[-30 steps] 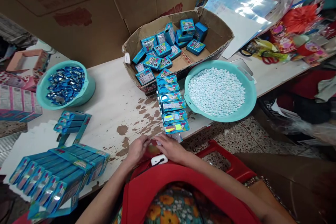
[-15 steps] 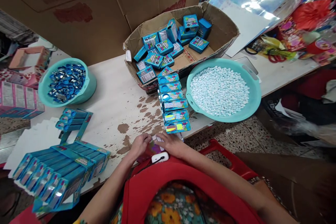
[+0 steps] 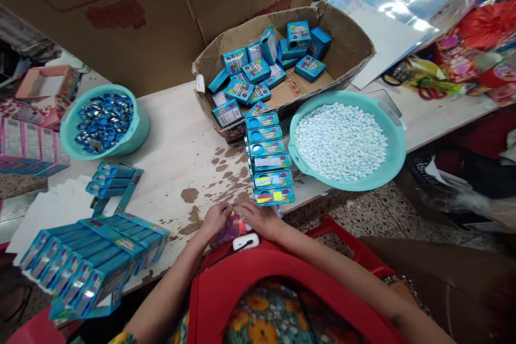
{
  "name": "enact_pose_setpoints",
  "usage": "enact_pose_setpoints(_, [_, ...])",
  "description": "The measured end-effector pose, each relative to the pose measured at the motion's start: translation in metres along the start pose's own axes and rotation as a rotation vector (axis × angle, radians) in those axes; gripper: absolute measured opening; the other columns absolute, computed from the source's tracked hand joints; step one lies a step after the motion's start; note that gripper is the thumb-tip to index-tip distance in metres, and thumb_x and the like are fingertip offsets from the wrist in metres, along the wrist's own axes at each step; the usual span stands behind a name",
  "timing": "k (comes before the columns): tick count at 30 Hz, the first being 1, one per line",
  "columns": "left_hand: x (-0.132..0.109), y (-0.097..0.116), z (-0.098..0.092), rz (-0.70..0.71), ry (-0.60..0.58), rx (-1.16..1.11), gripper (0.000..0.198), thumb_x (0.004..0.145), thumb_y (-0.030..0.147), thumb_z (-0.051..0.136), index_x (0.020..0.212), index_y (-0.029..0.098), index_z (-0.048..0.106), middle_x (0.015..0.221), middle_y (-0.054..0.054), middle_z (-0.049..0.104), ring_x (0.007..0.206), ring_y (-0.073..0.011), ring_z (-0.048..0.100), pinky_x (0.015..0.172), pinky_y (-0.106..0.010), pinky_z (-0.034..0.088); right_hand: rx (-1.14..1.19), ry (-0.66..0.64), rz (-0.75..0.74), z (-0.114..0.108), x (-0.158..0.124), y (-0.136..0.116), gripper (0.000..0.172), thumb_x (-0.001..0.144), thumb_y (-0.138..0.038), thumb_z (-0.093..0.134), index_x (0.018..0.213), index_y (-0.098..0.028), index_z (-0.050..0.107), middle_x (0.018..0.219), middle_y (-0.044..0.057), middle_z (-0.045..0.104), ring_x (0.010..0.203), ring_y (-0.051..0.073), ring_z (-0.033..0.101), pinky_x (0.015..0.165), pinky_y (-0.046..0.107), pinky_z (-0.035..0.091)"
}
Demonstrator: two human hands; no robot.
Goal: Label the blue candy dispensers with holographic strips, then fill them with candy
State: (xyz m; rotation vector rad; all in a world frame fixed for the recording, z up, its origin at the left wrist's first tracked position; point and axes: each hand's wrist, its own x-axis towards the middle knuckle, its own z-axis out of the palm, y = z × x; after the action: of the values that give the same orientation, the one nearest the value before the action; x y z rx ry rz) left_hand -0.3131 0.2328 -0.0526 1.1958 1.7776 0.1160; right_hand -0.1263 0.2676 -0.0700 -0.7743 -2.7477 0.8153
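Currently, the shiny sheet (image 3: 233, 227) lies between both hands, at the near edge of the worktop (image 3: 171, 123) and just above the lap. The left hand (image 3: 216, 219) has its fingers curled at the sheet's left side; the right hand (image 3: 263, 220) is laid over its right side. Whether either grip is closed cannot be told.

Hazard 1: the sheet may slide off the edge if both hands lift together. Hazard 2: a forward push of the right hand could topple the row of blue boxes (image 3: 271, 162), whose near end stands just beyond the fingers. Hazard 3: in this view the rim of the candy basin (image 3: 397, 153) reaches past the edge; an elbow knock could spill the white candies (image 3: 341, 140).

Clearance: to the right, movement is limited by row and basin; ahead, by the cardboard tray (image 3: 349, 54). Wider room lies left, toward the cap basin (image 3: 141, 131).
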Motion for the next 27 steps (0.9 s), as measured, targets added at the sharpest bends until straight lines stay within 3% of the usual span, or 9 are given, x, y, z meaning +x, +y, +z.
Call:
enact_pose_setpoints(4, [0.001, 0.000, -0.001, 0.025, 0.004, -0.002, 0.026, 0.081, 0.033, 0.039, 0.066, 0.017, 0.053, 0.063, -0.001, 0.055, 0.063, -0.0145, 0.047, 0.057, -0.023, 0.028, -0.030, 0.027, 0.091, 0.014, 0.006, -0.003, 0.040, 0.085, -0.023, 0.058, 0.124, -0.021, 0.047, 0.119, 0.011, 0.054, 0.106, 0.024, 0.051, 0.083, 0.035, 0.048])
enact_pose_setpoints(9, [0.003, -0.002, 0.000, 0.008, -0.002, 0.002, 0.023, 0.080, 0.028, 0.041, 0.066, 0.016, 0.055, 0.061, -0.001, 0.054, 0.061, -0.0137, 0.045, 0.056, -0.023, 0.027, -0.065, -0.028, -0.006, 0.020, 0.001, 0.002, 0.032, 0.091, -0.017, 0.047, 0.122, -0.023, 0.049, 0.122, 0.007, 0.054, 0.103, 0.020, 0.053, 0.082, 0.033, 0.047])
enact_pose_setpoints(14, [0.007, -0.004, 0.000, 0.012, 0.002, 0.015, 0.021, 0.079, 0.025, 0.043, 0.063, 0.016, 0.055, 0.061, 0.000, 0.053, 0.062, -0.0134, 0.044, 0.056, -0.022, 0.026, -0.018, -0.004, -0.078, 0.019, -0.002, 0.006, 0.021, 0.092, -0.017, 0.045, 0.108, -0.022, 0.058, 0.114, 0.006, 0.058, 0.095, 0.017, 0.054, 0.077, 0.029, 0.045])
enact_pose_setpoints(18, [0.010, -0.007, 0.002, 0.015, 0.017, 0.024, 0.021, 0.079, 0.024, 0.044, 0.064, 0.016, 0.056, 0.062, -0.001, 0.055, 0.063, -0.0135, 0.046, 0.057, -0.023, 0.028, 0.126, -0.058, -0.034, 0.012, 0.009, 0.003, 0.013, 0.088, -0.014, 0.051, 0.089, -0.019, 0.063, 0.089, 0.005, 0.063, 0.087, 0.017, 0.055, 0.072, 0.027, 0.043])
enact_pose_setpoints(23, [0.015, -0.010, 0.011, -0.008, 0.070, 0.035, 0.022, 0.081, 0.027, 0.045, 0.068, 0.016, 0.059, 0.066, -0.002, 0.059, 0.066, -0.0149, 0.051, 0.060, -0.024, 0.032, 0.463, -0.112, 0.098, -0.031, 0.019, -0.021, 0.007, 0.079, -0.013, 0.063, 0.075, -0.018, 0.065, 0.077, 0.000, 0.064, 0.072, 0.012, 0.057, 0.062, 0.020, 0.040])
enact_pose_setpoints(25, [0.011, -0.005, 0.006, -0.012, 0.102, 0.041, 0.024, 0.082, 0.031, 0.045, 0.071, 0.016, 0.060, 0.073, -0.004, 0.062, 0.071, -0.0164, 0.053, 0.064, -0.025, 0.035, 0.609, -0.025, 0.129, -0.062, 0.017, -0.037, 0.005, 0.078, -0.015, 0.064, 0.075, -0.018, 0.066, 0.073, -0.001, 0.063, 0.067, 0.010, 0.057, 0.060, 0.019, 0.040])
enact_pose_setpoints(27, [-0.001, 0.008, -0.008, 0.002, 0.206, -0.050, 0.029, 0.084, 0.037, 0.042, 0.078, 0.016, 0.061, 0.081, -0.006, 0.064, 0.079, -0.0183, 0.055, 0.071, -0.028, 0.039, 0.729, 0.126, 0.161, -0.096, 0.014, -0.051, 0.003, 0.077, -0.017, 0.065, 0.075, -0.018, 0.066, 0.068, -0.001, 0.062, 0.064, 0.010, 0.055, 0.058, 0.020, 0.040])
